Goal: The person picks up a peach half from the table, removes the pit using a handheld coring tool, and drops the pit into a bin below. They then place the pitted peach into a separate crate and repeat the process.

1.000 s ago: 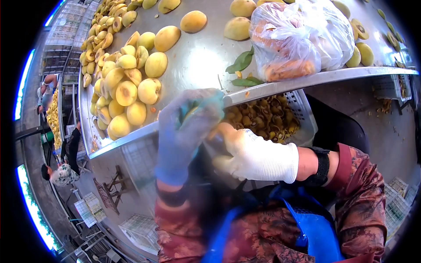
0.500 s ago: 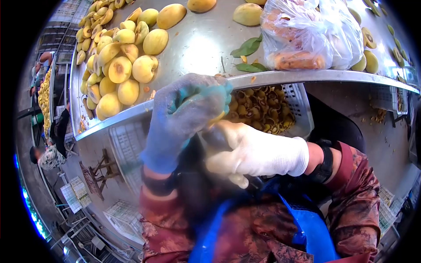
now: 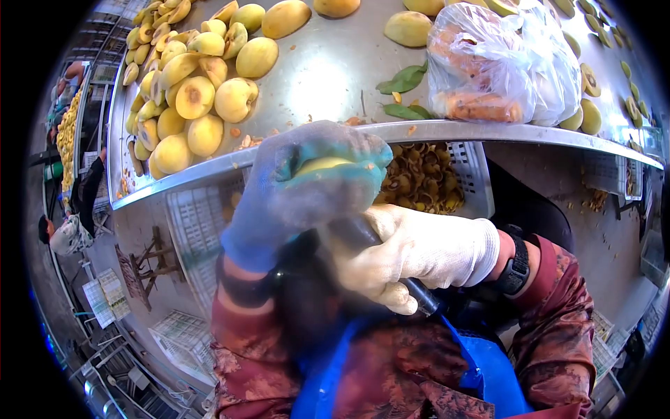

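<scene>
My left hand (image 3: 314, 174), in a blue-grey and teal glove, is closed around a yellow fruit (image 3: 322, 165) that shows between its fingers. Just below it, my right hand (image 3: 398, 255) in a white glove grips a black-handled tool (image 3: 420, 295). The tool's upper end lies beneath the left hand, where blur hides its working part. Both hands are in front of the metal table's edge (image 3: 447, 130). Beyond the left hand, a pile of yellow fruits (image 3: 195, 98), some cut, lies on the table.
A plastic bag (image 3: 488, 70) with orange items sits on the table beside green leaves (image 3: 403, 79). Below the edge, a white crate (image 3: 476, 171) holds brown-yellow pieces. A wooden stool (image 3: 157, 262) stands at the left. Other people are at the far left.
My left hand has turned and shifted slightly right, showing more of the fruit. The black handle in my right hand shows more clearly. The camera view has shifted a little.
</scene>
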{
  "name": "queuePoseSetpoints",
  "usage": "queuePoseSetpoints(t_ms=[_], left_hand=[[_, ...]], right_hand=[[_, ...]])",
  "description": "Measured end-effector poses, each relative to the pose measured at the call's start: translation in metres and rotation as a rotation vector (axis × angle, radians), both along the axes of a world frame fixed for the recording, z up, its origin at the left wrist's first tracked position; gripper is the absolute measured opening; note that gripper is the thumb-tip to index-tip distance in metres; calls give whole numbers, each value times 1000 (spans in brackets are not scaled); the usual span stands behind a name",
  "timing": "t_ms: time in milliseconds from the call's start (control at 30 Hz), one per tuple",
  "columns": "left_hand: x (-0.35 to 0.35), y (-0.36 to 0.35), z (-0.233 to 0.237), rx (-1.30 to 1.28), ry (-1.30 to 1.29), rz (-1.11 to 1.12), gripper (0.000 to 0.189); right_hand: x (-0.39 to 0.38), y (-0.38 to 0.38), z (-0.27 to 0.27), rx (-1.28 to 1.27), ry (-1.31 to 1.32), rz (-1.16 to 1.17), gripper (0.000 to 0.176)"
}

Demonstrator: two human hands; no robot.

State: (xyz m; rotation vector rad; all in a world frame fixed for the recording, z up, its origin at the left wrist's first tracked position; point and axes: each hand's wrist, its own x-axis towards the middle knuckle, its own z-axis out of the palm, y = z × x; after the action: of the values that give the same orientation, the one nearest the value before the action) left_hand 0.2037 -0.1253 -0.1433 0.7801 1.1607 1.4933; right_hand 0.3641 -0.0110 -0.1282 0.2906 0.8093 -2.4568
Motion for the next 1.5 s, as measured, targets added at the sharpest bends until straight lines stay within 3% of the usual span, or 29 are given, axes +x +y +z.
queuePoseSetpoints(t_ms=[167, 233, 300, 367, 467, 500, 567, 667, 833, 967, 1133, 1200, 1333, 1433, 1500], left_hand=[[12, 3, 4, -52, -109, 159, 45], [11, 1, 9, -175, -404, 216, 43], [9, 1, 9, -136, -464, 187, 37], [7, 3, 4, 61, -288, 75, 30], [1, 7, 8, -77, 46, 32, 33], [0, 7, 8, -97, 36, 10, 35], [0, 6, 8, -144, 11, -33, 37], [-6, -2, -5, -97, 171, -71, 37], [9, -12, -1, -74, 25, 99, 36], [11, 0, 10, -52, -225, 122, 37], [21, 9, 14, 0, -150, 255, 49], [20, 10, 17, -16, -99, 282, 63], [17, 16, 4, -8, -272, 404, 67], [14, 17, 1, 31, -320, 428, 68], [14, 17, 6, 52, -451, 428, 64]], right_hand=[[1, 0, -4, -80, 19, 10, 21], [2, 0, -4, -121, 9, 2, 20], [1, -1, -4, -148, 18, -16, 18], [-3, -2, -1, 68, 47, 16, 16], [-5, -7, 0, 264, 12, 25, 14], [-6, -9, -1, 307, -13, 22, 14], [-6, -10, -3, 315, -4, 33, 15], [-1, -10, -6, 199, -5, 34, 15], [4, -2, -2, -151, -2, 25, 20], [2, -1, -1, -164, 46, 28, 23], [-3, -1, 5, -155, -21, 3, 21], [-7, -5, 3, 57, -10, -8, 21], [-16, -14, 13, 471, -26, -167, 27], [-9, -19, -12, 1337, 294, -216, 37], [-6, -6, -13, 1168, 328, -195, 32]])
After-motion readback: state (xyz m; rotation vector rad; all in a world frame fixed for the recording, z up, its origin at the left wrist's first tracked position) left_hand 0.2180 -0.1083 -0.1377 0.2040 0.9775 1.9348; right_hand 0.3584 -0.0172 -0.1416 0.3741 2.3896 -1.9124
